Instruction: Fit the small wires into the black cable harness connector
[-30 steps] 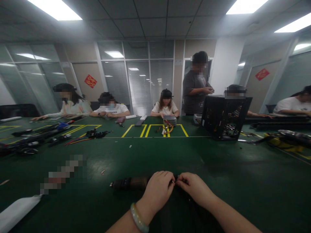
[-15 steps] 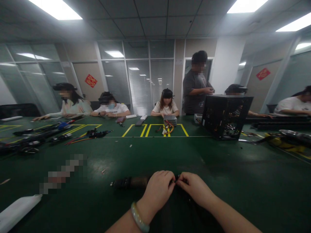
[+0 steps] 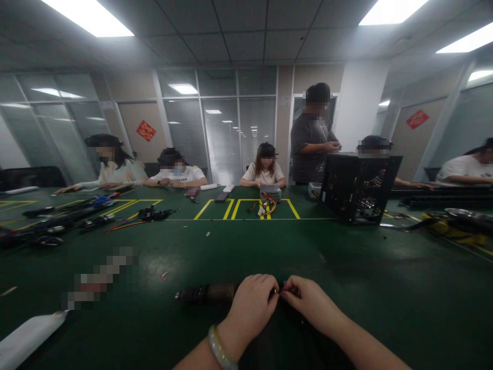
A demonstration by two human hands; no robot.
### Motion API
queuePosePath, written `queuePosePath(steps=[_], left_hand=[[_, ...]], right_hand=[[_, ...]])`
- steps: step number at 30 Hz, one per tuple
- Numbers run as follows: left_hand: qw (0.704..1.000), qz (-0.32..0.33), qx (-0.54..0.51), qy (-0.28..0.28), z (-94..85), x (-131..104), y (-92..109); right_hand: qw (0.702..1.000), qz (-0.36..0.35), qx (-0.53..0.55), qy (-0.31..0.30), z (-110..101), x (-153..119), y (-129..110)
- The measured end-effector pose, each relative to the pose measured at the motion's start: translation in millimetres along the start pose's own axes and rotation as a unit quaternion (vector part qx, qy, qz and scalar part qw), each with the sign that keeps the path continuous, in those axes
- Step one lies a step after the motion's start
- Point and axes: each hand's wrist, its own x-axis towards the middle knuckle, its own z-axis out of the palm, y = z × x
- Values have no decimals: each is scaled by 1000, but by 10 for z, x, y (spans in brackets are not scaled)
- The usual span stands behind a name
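Observation:
In front of me on the green table [image 3: 173,267], a dark cylindrical tool [image 3: 219,293] lies crosswise, with a small metal tip at its left end. My left hand [image 3: 254,298], with a pale bangle [image 3: 220,348] on the wrist, is closed over the tool's right part and hides it. A tiny shiny bit [image 3: 276,291] shows at its fingertips. My right hand [image 3: 308,300] is closed in a pinch right beside them, fingertips nearly touching the left ones. What this pinch holds is too small and dark to make out.
At left lie a white wrapped item [image 3: 31,334], dark tools [image 3: 73,221] and wired parts [image 3: 148,215]. A black computer case [image 3: 358,190] stands at back right; yellow-black gear [image 3: 454,226] lies far right. Several people [image 3: 265,169] work across the table, one standing.
Both hands keep almost the same pose at the tool, with only slight finger movement. The whole view has shifted down a little.

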Motion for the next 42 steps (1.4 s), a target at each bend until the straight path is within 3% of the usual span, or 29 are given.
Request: queuePosePath(steps=[42], left_hand=[[1000, 15, -7, 0, -5, -17, -13]], right_hand=[[1000, -2, 2, -5, 3, -8, -3]])
